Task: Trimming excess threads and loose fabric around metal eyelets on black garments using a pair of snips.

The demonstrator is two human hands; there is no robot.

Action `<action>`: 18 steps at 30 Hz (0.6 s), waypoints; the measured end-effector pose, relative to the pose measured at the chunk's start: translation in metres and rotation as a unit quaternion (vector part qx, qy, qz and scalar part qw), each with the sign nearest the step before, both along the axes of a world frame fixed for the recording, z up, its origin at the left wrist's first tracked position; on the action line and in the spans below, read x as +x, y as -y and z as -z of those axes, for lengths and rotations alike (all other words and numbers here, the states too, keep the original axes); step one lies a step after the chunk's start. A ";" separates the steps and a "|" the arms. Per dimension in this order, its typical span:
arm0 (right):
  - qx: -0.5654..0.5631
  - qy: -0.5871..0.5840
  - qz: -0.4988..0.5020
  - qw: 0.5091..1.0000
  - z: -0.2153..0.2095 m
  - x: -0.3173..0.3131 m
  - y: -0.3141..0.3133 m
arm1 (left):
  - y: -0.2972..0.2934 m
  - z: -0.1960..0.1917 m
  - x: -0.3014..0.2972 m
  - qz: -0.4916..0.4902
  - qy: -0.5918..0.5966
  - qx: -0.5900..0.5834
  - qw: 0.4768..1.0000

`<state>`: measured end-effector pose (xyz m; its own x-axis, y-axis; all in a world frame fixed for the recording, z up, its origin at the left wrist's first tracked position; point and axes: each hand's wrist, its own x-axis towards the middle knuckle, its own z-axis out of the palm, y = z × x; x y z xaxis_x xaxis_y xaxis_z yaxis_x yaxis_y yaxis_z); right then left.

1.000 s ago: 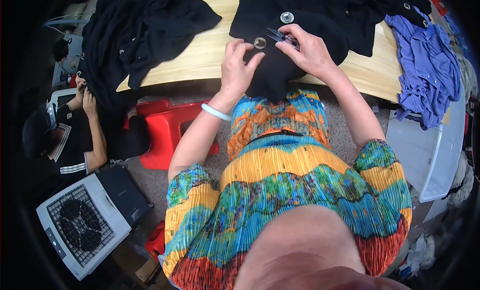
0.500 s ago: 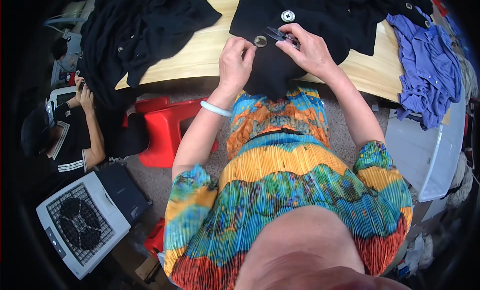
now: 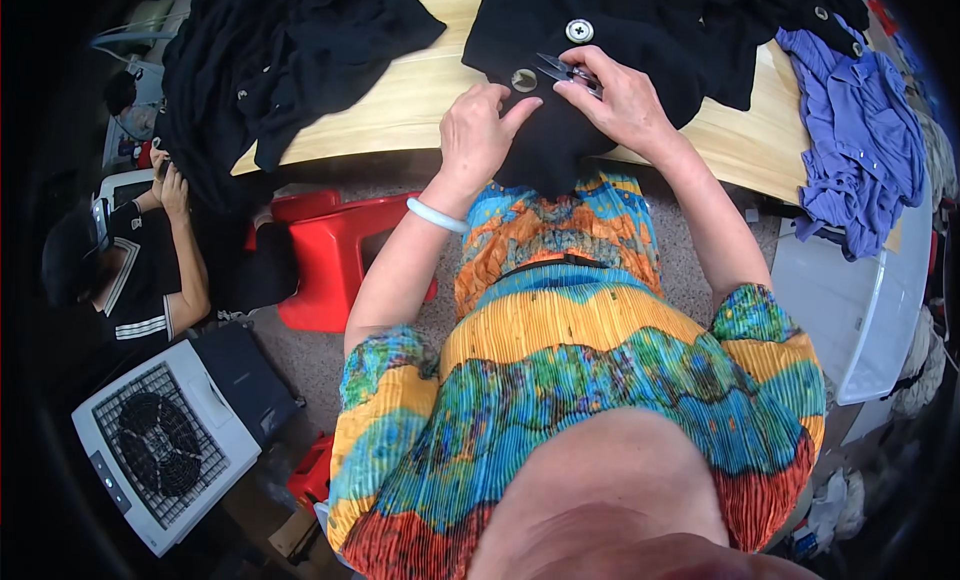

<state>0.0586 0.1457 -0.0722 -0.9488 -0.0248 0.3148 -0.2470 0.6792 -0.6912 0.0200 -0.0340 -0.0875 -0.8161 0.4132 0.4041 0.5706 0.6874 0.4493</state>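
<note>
A black garment (image 3: 640,40) lies over the table edge in front of me, its lower part hanging toward my lap. On it sit a round button with a light rim and dark cross centre (image 3: 579,31) and a grey-green shiny button (image 3: 523,80). My right hand (image 3: 622,100) grips small thread snips (image 3: 563,70), their pointed blades aimed left, just above the grey-green button. Left of that button, my left hand (image 3: 478,130) rests at the cloth with its thumb stretched away from the curled fingers. Nothing shows between them.
Another black garment (image 3: 290,60) covers the table's left side. Purple cloth (image 3: 850,130) hangs off the right end of the wooden table (image 3: 370,130), above a pale plastic bin (image 3: 850,300). A red stool (image 3: 335,270), a fan unit (image 3: 165,450) and a seated person (image 3: 150,250) are at left.
My left thumb and fingers, pinched together by the grey-green button before, have come apart, and the hand has turned slightly. The right hand with the snips has hardly moved.
</note>
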 end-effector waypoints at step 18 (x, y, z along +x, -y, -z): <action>0.037 -0.029 -0.030 0.998 0.002 0.001 0.001 | 0.000 0.003 -0.006 0.037 0.000 0.002 0.999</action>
<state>0.0595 0.1445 -0.0740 -0.9256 -0.1058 0.3635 -0.3262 0.7105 -0.6236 0.0144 -0.0336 -0.0907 -0.7834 0.4703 0.4064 0.6196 0.6421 0.4514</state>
